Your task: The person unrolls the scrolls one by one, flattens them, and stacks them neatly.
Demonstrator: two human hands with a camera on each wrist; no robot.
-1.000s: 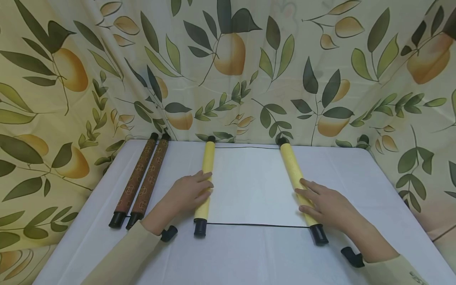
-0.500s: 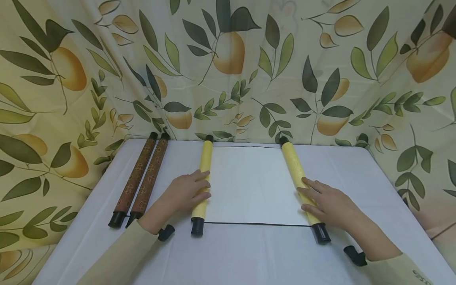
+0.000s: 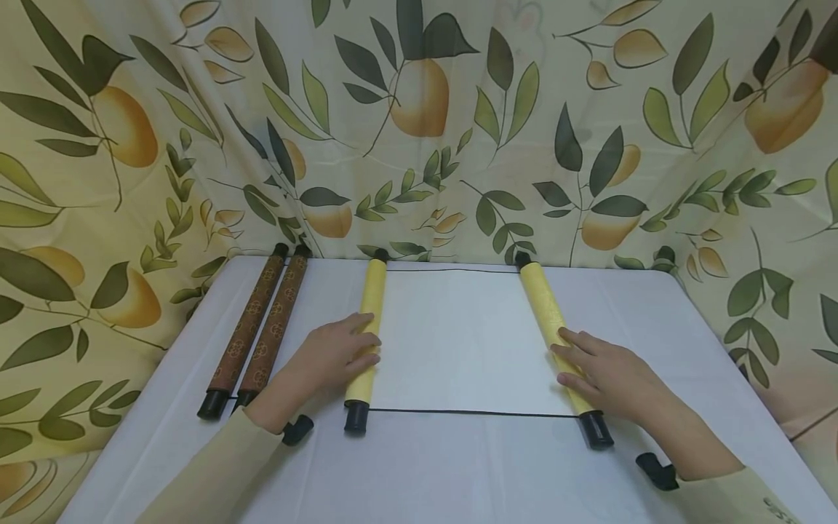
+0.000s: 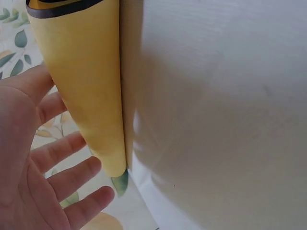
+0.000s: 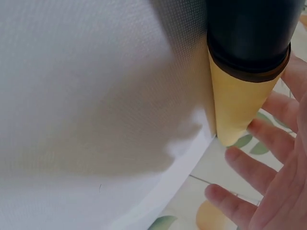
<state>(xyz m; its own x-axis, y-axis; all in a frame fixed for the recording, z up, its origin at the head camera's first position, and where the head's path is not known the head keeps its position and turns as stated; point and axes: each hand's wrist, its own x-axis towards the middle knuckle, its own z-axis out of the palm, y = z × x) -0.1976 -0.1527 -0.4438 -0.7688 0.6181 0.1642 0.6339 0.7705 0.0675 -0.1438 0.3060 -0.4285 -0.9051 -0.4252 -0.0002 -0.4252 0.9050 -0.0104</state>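
A scroll lies partly unrolled on the table, its white sheet [image 3: 465,342] edged with thin dark lines. Its left roll [image 3: 373,287] and right roll [image 3: 538,291] are yellow, with black end knobs. My left hand [image 3: 334,353] rests its outstretched fingers over the left roll. On the right roll lie the spread fingers of my right hand [image 3: 609,375]. In the left wrist view the yellow roll [image 4: 88,86] stands beside loosely spread fingers [image 4: 74,177]. A black knob [image 5: 252,36] caps the roll in the right wrist view, where the fingers [image 5: 252,167] are also apart.
Two brown patterned rolls [image 3: 252,313] with black ends lie side by side at the table's left. White cloth [image 3: 458,473] covers the table. A fruit-and-leaf curtain [image 3: 419,175] hangs along the far edge. Black wrist cameras [image 3: 657,471] sit under the wrists.
The left roll has moved left with my left hand, and the right roll slightly right with my right hand. More white sheet shows between them.
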